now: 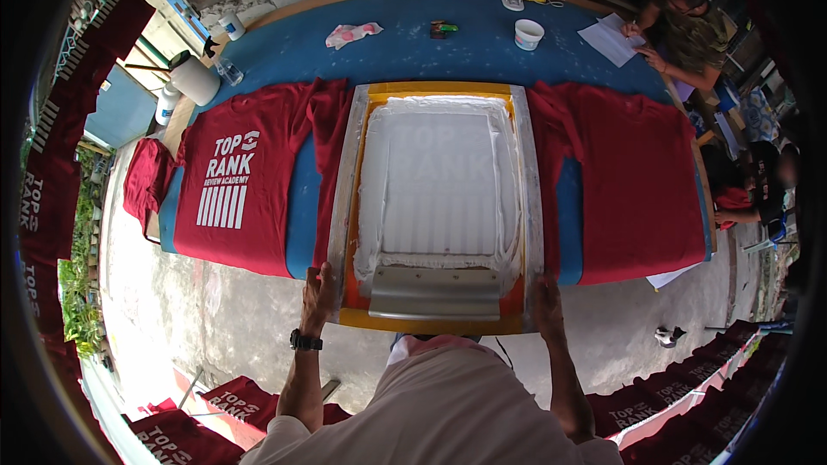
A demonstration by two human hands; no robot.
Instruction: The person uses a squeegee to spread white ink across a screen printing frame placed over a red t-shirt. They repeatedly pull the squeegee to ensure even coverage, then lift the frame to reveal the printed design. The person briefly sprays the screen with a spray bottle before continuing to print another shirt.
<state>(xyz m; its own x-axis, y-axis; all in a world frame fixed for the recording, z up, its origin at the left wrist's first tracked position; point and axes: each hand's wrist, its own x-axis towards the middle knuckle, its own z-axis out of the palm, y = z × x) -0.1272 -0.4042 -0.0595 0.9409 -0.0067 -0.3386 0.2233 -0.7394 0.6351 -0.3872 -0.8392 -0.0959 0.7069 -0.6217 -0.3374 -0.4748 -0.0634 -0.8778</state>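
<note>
Blue table (405,56), printing screen (437,198), concrete floor (241,310)

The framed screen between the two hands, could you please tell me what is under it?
Dark red fabric shows past both sides of the framed screen, on the blue table; whatever lies beneath the screen's middle is covered.

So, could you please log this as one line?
left hand: on frame; right hand: on frame; squeegee: inside frame; printed shirt: left of frame
</note>
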